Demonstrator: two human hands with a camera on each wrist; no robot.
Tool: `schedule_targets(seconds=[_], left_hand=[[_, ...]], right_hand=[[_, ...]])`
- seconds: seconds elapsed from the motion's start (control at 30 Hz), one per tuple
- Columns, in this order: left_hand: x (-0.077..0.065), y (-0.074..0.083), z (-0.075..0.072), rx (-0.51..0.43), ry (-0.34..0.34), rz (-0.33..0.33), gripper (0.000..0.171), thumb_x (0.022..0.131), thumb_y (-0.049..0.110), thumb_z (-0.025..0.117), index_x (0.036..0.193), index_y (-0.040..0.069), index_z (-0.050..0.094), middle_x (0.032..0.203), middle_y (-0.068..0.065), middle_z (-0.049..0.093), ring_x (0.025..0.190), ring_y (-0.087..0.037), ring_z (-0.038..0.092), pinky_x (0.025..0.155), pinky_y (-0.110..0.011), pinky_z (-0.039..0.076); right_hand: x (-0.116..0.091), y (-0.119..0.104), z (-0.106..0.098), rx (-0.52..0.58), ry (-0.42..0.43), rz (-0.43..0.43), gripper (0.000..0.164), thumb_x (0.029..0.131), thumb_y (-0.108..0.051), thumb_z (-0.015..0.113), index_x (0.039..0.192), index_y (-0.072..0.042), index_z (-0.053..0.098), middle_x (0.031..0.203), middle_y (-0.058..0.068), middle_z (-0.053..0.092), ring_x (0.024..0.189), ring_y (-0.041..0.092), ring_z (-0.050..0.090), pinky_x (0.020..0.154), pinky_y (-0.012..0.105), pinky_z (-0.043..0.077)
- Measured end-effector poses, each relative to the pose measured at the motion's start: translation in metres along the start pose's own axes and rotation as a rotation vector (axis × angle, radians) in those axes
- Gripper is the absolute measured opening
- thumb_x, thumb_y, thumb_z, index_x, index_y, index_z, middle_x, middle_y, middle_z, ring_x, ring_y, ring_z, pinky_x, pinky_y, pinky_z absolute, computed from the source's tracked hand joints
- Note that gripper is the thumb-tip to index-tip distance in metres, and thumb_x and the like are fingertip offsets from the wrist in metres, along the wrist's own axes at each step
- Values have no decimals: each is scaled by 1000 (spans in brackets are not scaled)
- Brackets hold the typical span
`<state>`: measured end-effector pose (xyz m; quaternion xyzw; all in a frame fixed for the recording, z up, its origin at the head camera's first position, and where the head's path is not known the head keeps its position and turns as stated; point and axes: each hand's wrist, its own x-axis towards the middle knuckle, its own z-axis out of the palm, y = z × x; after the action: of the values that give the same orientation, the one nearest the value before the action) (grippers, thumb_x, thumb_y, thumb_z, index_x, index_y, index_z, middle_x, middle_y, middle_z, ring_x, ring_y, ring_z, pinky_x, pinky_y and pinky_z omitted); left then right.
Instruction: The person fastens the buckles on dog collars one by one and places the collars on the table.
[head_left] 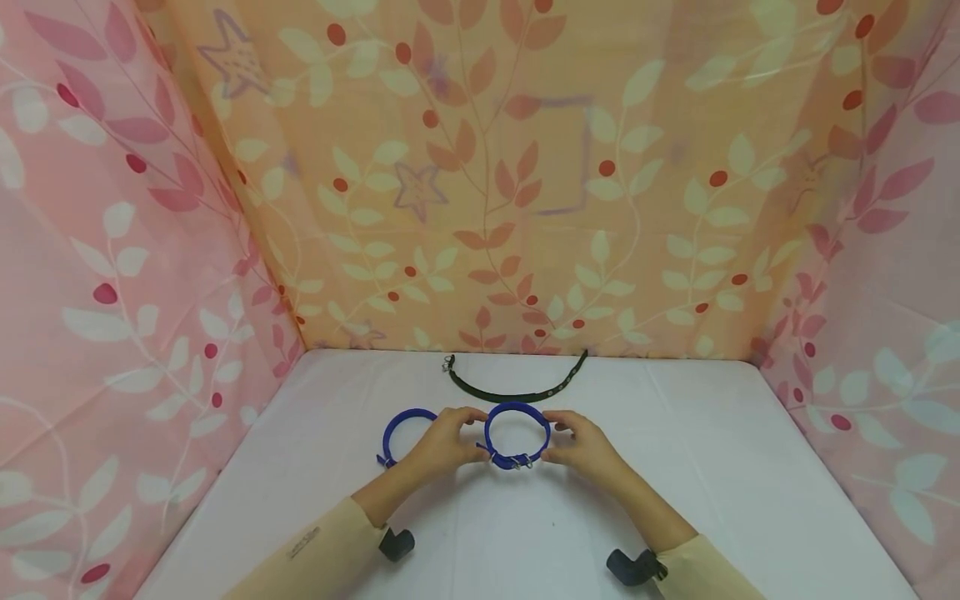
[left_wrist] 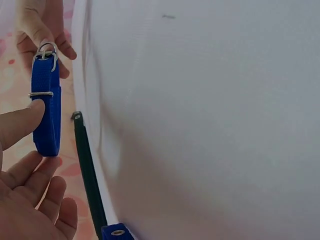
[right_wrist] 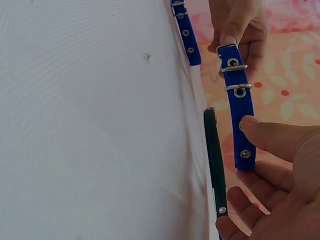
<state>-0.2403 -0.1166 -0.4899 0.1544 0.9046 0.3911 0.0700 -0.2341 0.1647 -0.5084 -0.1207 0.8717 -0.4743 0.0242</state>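
A blue collar (head_left: 514, 407), buckled into a ring, is held up between both hands over the white table, its metal buckle and rings facing the wearer. My left hand (head_left: 447, 442) pinches its left side, thumb on the band (left_wrist: 42, 127) and fingertips at its edge. Across from it, my right hand (head_left: 585, 450) pinches the other side; in the right wrist view the thumb lies over the eyeleted strap (right_wrist: 244, 145). Behind my left hand a second blue collar (head_left: 388, 437), also a closed loop, lies on the table, partly hidden.
A dark green collar (head_left: 510, 398) lies unbuckled in a curve near the back of the white table (head_left: 517, 533). Leaf-patterned cloth (head_left: 480, 208) walls the back and both sides. Dark wrist-worn devices (head_left: 633, 568) sit at both sleeve cuffs.
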Motion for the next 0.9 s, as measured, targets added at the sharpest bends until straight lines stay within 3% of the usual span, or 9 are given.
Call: schedule_targets(seconds=[0.4, 0.73, 0.9], left_hand=[[16, -7, 4, 0, -48, 14, 60, 78, 17, 91, 132, 13, 65, 129, -4, 67, 121, -27, 57, 104, -49, 48], [14, -11, 19, 119, -37, 59, 60, 74, 12, 92, 128, 7, 67, 118, -5, 69, 103, -20, 57, 86, -36, 51], [14, -10, 19, 110, -37, 48, 60, 75, 12, 91, 130, 8, 66, 119, -5, 68, 104, -19, 58, 87, -36, 51]], right_hand=[[9, 12, 7, -107, -1, -30, 68, 73, -14, 93, 134, -4, 64, 131, 12, 67, 122, 33, 61, 109, 55, 44], [7, 17, 13, -165, 0, -35, 65, 72, -11, 92, 132, -3, 66, 130, 13, 67, 127, 36, 58, 113, 55, 40], [7, 16, 13, -191, -9, -10, 65, 75, -12, 91, 133, -6, 65, 133, 13, 66, 130, 37, 55, 113, 56, 39]])
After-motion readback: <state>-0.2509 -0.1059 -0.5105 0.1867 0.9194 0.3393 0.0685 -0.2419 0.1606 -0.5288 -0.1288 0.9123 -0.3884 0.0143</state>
